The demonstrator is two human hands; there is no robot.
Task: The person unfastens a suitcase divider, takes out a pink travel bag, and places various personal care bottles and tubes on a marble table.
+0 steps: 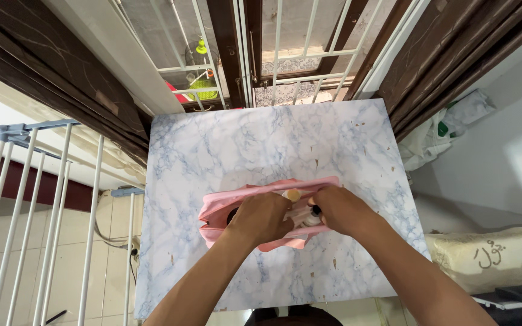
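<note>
Both hands worked inside the open soft pink fabric pouch (pixel 255 208) lying mid-counter (pixel 212 145): left hand (pixel 262 218) gripped its near edge, right hand (pixel 339 208) fingers closed around small bottles (pixel 312 216), packing unfinished

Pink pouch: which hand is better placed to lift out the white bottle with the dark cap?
Probably the right hand. Its fingers are already beside the white bottle at the open top of the pink pouch, while the left hand lies across the pouch's middle, steadying it on the marble table.
</note>
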